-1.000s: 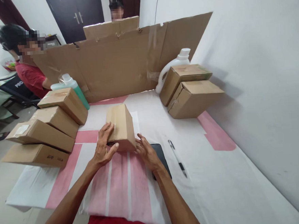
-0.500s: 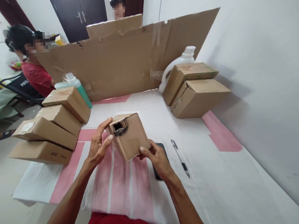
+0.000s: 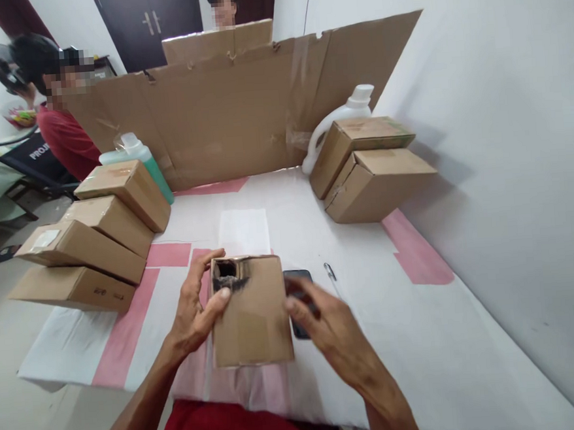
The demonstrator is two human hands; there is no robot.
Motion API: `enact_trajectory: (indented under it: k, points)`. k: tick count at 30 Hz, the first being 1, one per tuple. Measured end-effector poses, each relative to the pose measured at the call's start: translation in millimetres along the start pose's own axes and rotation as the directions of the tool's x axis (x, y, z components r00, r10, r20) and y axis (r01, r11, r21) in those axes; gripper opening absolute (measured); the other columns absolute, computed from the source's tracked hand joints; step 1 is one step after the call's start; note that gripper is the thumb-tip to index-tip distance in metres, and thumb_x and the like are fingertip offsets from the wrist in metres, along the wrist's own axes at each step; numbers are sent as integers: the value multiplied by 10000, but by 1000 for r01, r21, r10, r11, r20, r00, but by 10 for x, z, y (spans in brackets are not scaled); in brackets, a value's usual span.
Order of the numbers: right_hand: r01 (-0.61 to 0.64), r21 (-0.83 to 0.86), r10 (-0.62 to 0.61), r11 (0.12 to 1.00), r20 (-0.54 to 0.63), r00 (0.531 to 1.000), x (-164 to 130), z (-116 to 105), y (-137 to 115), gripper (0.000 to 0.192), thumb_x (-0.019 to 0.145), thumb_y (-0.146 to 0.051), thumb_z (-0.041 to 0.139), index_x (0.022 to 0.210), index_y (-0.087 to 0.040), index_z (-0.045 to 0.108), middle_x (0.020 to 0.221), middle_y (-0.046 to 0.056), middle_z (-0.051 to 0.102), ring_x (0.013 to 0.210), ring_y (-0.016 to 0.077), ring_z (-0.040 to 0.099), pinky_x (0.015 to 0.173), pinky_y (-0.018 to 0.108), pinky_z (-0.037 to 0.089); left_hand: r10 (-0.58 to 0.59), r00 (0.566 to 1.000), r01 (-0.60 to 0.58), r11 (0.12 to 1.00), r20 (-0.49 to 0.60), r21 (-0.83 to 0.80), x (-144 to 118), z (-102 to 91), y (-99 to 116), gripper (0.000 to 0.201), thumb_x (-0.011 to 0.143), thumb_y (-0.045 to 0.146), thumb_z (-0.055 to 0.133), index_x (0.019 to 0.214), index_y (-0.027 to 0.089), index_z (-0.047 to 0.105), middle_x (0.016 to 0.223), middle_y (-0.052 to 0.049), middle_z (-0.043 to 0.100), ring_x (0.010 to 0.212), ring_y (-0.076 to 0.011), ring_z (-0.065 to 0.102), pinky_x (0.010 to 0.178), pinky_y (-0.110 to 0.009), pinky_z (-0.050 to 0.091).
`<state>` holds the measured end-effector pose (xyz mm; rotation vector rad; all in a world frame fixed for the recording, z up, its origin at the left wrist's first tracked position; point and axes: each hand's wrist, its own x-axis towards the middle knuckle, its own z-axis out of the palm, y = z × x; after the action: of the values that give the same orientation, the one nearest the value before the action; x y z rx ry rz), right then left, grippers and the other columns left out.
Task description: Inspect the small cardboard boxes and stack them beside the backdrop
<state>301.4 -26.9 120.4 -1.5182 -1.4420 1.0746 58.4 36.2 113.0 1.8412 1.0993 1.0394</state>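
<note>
A small cardboard box [image 3: 259, 308] with a blackened, burnt-looking hole near its upper left corner is in front of me. My left hand [image 3: 195, 310] grips its left side, thumb on the face below the hole and fingers round the back edge. At the box's right edge is my right hand [image 3: 323, 314], slightly blurred, its thumb and fingers apart; whether it touches the box is unclear. Under that hand lies a dark phone [image 3: 302, 332], partly covered. A pen [image 3: 330, 272] shows to the right, its lower part hidden by my hand. Behind the box lies a white paper sheet [image 3: 243, 230].
Cardboard boxes [image 3: 107, 254] line the table's left side, beside a green bottle [image 3: 159, 175]. Two more boxes [image 3: 383, 185] and a white jug [image 3: 330, 123] stand at right. A cardboard panel [image 3: 226, 121] closes the back. Other people [image 3: 62, 136] are beyond it.
The box has come down and nearer to me, turning its holed face more squarely toward me. My right hand has loosened from its lower right corner and shifted right. The paper behind shows more.
</note>
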Motion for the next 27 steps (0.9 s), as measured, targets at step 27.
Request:
enact_trajectory:
  k: [27]
  points:
    - [228,-297,-287,927,-170,943,467,517,-524,163,916,-281,704,1050,-190,711,1136,106,703,1109,299,603,1032,529,501,-164,976,193,956,-143,221,2,89,355,468,1015,580,498,1340,277,642,1371,-49,683,1254,-301,629,1090,-449,478]
